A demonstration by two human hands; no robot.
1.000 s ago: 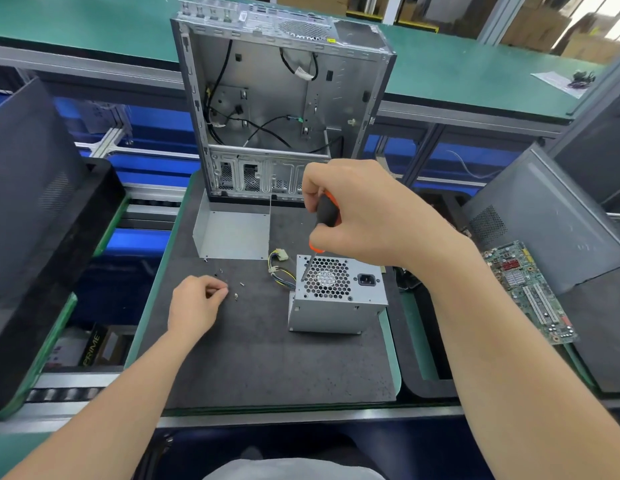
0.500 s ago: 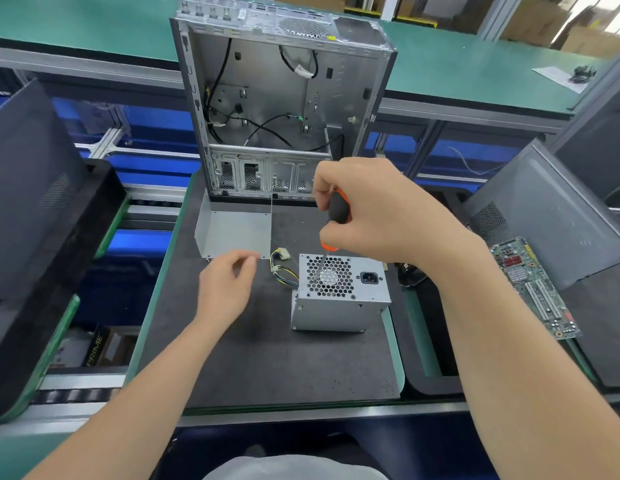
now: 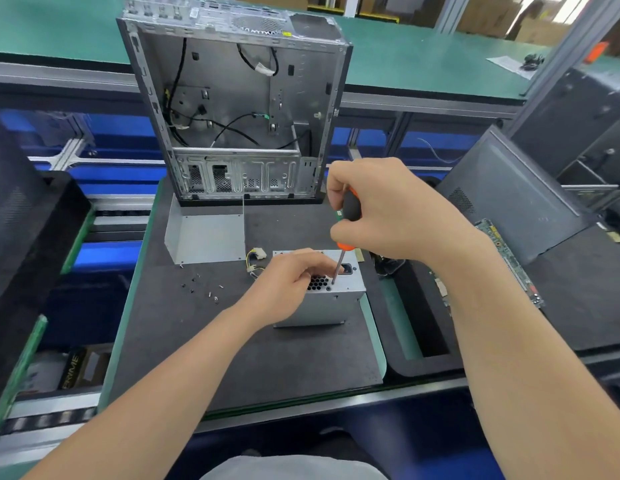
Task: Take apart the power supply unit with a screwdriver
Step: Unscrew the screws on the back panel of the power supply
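Observation:
A grey metal power supply unit (image 3: 331, 303) sits on the dark foam mat (image 3: 260, 355), its fan grille facing up. My right hand (image 3: 388, 209) grips a black-and-orange screwdriver (image 3: 348, 223) upright, its tip on the unit's top face beside the grille. My left hand (image 3: 288, 285) lies over the left part of that top face, fingers curled over the grille, hiding most of it. A short bundle of coloured wires (image 3: 255, 259) sticks out at the unit's left.
An empty computer case (image 3: 232, 102) stands upright at the mat's far edge, a bent metal cover plate (image 3: 204, 237) before it. Several loose screws (image 3: 201, 287) lie left of the unit. A green circuit board (image 3: 509, 258) and dark case panels (image 3: 509, 195) sit to the right.
My left hand left the loose screws, moved right and came down on the power supply's top. The screwdriver moved right and its tip dropped to the top face by the grille.

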